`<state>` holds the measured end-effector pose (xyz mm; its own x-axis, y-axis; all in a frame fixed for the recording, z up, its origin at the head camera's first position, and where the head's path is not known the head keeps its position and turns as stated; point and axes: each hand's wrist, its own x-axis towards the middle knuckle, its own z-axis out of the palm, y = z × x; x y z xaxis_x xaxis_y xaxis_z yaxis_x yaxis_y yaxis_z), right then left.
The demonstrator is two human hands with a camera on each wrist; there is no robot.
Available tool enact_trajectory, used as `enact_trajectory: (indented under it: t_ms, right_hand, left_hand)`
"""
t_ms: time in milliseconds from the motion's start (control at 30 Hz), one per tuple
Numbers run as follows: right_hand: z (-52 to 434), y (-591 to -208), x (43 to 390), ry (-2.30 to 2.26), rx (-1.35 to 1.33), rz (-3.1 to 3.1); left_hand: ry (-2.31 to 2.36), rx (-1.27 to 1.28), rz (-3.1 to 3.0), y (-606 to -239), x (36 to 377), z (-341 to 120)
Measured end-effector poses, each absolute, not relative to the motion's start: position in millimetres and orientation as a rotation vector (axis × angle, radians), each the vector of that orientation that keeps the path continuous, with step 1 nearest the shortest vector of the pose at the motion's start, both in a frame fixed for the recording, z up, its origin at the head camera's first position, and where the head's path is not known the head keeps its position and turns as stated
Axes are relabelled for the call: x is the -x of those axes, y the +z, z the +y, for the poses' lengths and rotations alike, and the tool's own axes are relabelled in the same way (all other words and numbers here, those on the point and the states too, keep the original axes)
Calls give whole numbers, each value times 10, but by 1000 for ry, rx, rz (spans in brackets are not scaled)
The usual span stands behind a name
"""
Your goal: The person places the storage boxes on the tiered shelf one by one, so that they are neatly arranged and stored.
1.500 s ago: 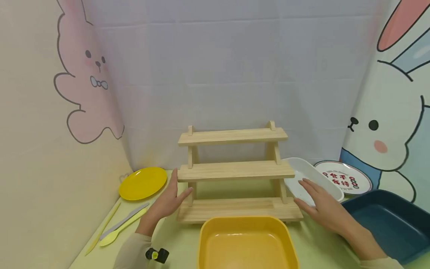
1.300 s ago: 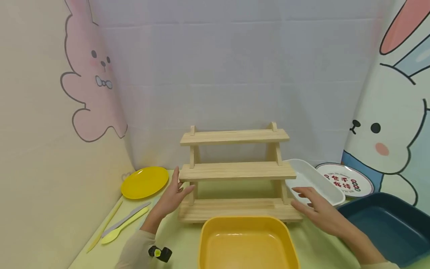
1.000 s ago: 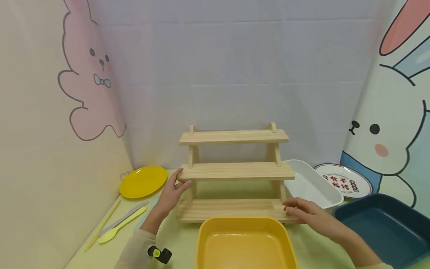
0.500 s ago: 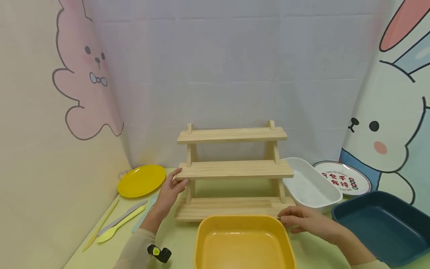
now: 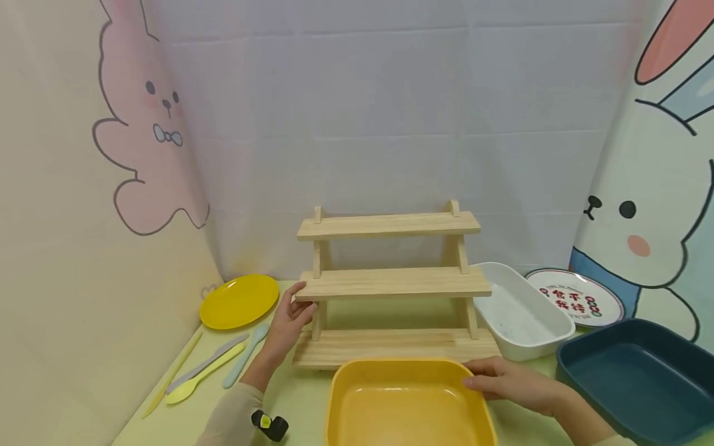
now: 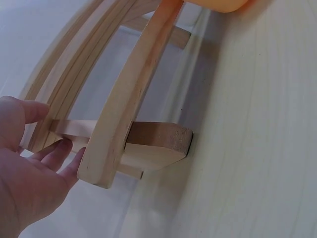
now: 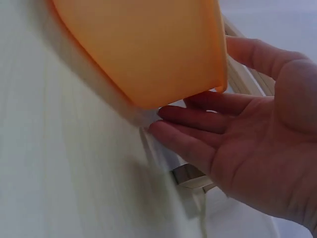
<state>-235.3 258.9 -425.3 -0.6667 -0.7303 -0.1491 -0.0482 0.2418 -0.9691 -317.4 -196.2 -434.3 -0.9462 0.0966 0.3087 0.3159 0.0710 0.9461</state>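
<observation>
A three-tier wooden shelf stand (image 5: 390,282) stands upright in the middle of the table. In the head view my left hand (image 5: 286,331) holds the left end of its middle board. The left wrist view shows thumb and fingers of that hand (image 6: 37,176) around the end of a board (image 6: 43,106). In front of the stand sits a yellow rectangular basin (image 5: 407,415), its near side cut off by the frame. My right hand (image 5: 515,384) grips its far right corner. Seen from the right wrist, the thumb lies at the rim and the fingers (image 7: 190,141) reach under the basin's outer wall (image 7: 148,54).
To the left lie a yellow plate (image 5: 238,302), a yellow spoon (image 5: 203,375), a grey knife (image 5: 206,364), a thin yellow utensil (image 5: 173,375) and a pale blue one (image 5: 245,356). Rightward are a white tray (image 5: 521,310), a printed plate (image 5: 577,297) and a dark blue basin (image 5: 641,371).
My right hand has come down and left from beside the white tray, past the bottom board, to the yellow basin's corner. My left hand's fingers have bent around the middle board's end.
</observation>
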Motion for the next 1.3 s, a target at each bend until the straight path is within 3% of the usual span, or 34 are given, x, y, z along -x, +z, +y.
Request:
enact_trajectory:
  t_ms: [700, 1300]
  right_hand:
    - [2564, -4560, 2422, -1837, 794, 1506]
    - [2494, -4478, 2310, -1883, 683, 1694]
  left_hand:
    - [-1988, 426, -2194, -4349, 3153, -1974]
    - [-2013, 447, -2190, -4370, 3162, -1970]
